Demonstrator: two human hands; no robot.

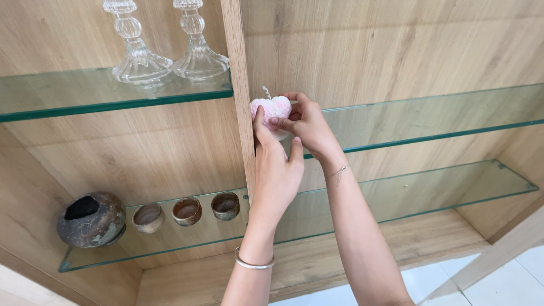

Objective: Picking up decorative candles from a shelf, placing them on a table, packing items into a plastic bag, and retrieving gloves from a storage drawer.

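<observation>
A pink heart-shaped candle (pixel 272 107) with a white wick is held up against the wooden divider (pixel 238 85), at the left end of the upper right glass shelf (pixel 430 122). My left hand (pixel 276 170) reaches up from below, its thumb and fingers pressed on the candle's left and lower side. My right hand (pixel 310 126) grips the candle's right side with its fingertips. Whether the candle rests on the shelf is hidden by my hands. A bangle sits on my left wrist, a thin chain on my right.
Two clear glass candlesticks (pixel 164 56) stand on the upper left glass shelf (pixel 68 96). On the lower left shelf sit a dark round pot (pixel 92 220) and three small brown bowls (pixel 187 211). A lower right glass shelf (pixel 453 190) and white floor tiles (pixel 510 283) lie below.
</observation>
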